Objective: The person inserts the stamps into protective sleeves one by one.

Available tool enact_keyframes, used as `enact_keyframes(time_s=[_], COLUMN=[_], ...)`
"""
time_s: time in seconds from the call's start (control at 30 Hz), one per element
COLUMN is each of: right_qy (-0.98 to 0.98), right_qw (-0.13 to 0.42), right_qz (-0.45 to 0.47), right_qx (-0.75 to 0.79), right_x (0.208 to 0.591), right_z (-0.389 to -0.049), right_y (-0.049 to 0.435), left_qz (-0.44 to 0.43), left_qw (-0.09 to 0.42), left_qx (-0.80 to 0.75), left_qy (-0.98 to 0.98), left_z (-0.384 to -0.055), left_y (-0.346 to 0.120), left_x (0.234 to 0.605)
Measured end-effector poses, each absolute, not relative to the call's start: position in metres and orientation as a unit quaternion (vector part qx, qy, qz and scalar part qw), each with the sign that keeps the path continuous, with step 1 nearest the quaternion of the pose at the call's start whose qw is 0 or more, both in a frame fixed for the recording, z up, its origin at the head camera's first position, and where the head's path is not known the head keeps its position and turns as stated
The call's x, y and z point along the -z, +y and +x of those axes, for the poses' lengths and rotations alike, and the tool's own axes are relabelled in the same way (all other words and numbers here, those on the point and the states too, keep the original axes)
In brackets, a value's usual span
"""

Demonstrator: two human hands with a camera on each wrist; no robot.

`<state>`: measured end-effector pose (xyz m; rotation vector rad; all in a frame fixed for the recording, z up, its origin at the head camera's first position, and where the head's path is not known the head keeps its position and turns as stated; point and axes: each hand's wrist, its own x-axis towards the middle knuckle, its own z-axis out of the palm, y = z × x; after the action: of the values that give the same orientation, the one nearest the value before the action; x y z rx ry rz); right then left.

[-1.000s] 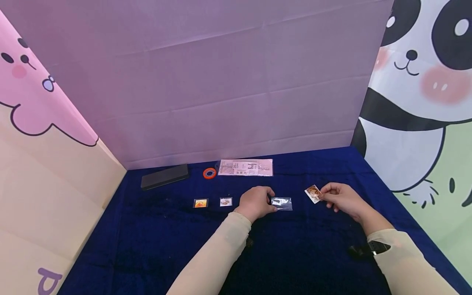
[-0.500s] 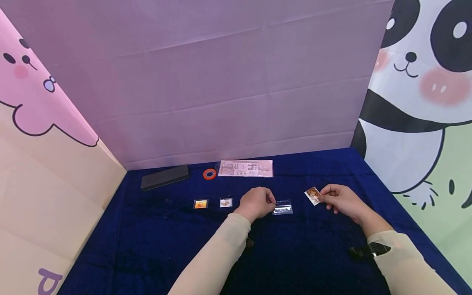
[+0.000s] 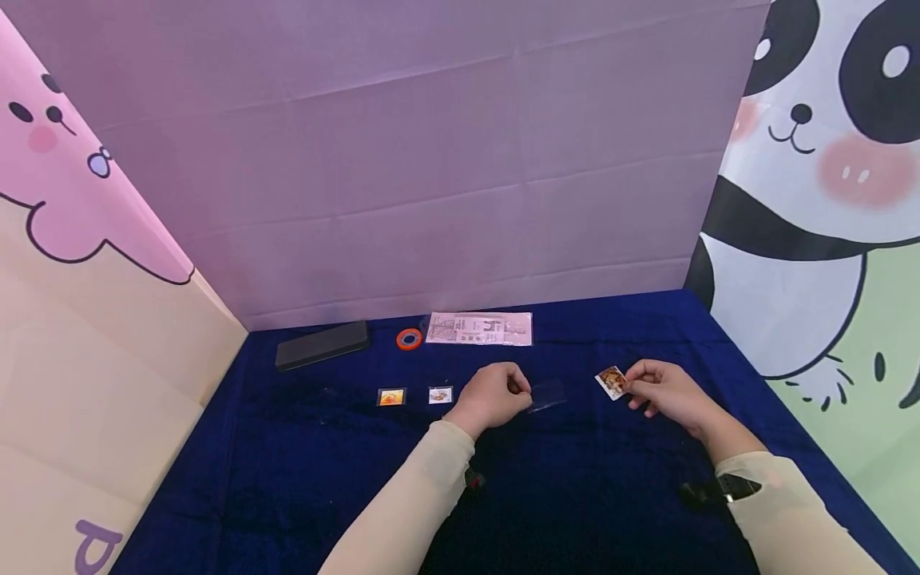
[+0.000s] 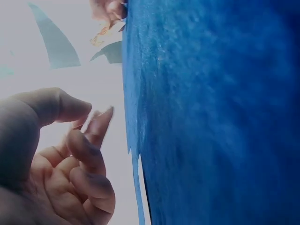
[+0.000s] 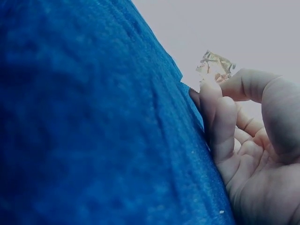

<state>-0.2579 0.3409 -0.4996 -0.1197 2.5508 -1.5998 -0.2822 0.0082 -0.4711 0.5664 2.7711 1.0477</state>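
Observation:
My left hand [image 3: 496,397] pinches the left edge of a small clear plastic bag [image 3: 549,394] between thumb and fingertips. The bag looks almost invisible against the dark blue cloth. In the left wrist view, the thumb and fingers [image 4: 89,154] come close together at the tips. Off to the right, my right hand [image 3: 664,391] pinches a small brown-and-white postage stamp [image 3: 611,382] by its right corner. The right wrist view shows this stamp [image 5: 215,65] standing up from the thumb and forefinger, above the cloth.
Two small stamps in sleeves, one orange [image 3: 391,397] and one pale [image 3: 441,394], lie left of my left hand. Further back are a black case [image 3: 322,346], a red-orange ring-shaped roll [image 3: 409,339] and a pink sleeved banknote [image 3: 478,328]. A pink curtain [image 3: 431,200] rises behind.
My left hand has drawn slightly left, and the plastic bag's angle has changed, losing its bright shine. The right hand and its stamp have stayed nearly still.

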Motion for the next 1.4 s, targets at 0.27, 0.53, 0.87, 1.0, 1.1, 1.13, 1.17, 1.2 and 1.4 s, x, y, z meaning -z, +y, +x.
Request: enact_keyframes(time_s=[0.27,0.53,0.87,1.0,1.1,1.13,1.17,1.2,1.4], right_qy=[0.848,0.850,0.857,0.844,0.834,0.831,0.829,0.828,0.823], right_qw=[0.057,0.041,0.015,0.015,0.023,0.027,0.031,0.034,0.061], right_qz=[-0.040,-0.064,-0.099,-0.099,-0.104,-0.106,-0.109,-0.113,-0.128], right_qx=[0.525,0.521,0.505,0.526,0.542,0.545,0.548,0.548,0.550], right_x=[0.498,0.484,0.462,0.455,0.450,0.449,0.448,0.447,0.442], right_z=[-0.255,-0.250,-0.233,-0.222,-0.212,-0.209,-0.206,-0.203,-0.187], right_y=[0.339,0.315,0.268,0.251,0.239,0.236,0.233,0.229,0.210], left_qz=[0.197,0.190,0.190,0.189,0.187,0.187,0.186,0.187,0.183], left_qw=[0.053,0.025,0.007,0.009,0.006,0.005,0.003,-0.001,-0.002], left_qx=[-0.432,-0.467,-0.495,-0.515,-0.527,-0.531,-0.532,-0.532,-0.537], left_qy=[0.878,0.863,0.848,0.836,0.829,0.827,0.826,0.826,0.823], left_z=[-0.275,-0.267,-0.246,-0.238,-0.231,-0.229,-0.227,-0.224,-0.204], left_y=[-0.010,-0.039,-0.076,-0.087,-0.094,-0.096,-0.098,-0.099,-0.106], left_x=[0.471,0.464,0.453,0.450,0.450,0.451,0.452,0.452,0.453])
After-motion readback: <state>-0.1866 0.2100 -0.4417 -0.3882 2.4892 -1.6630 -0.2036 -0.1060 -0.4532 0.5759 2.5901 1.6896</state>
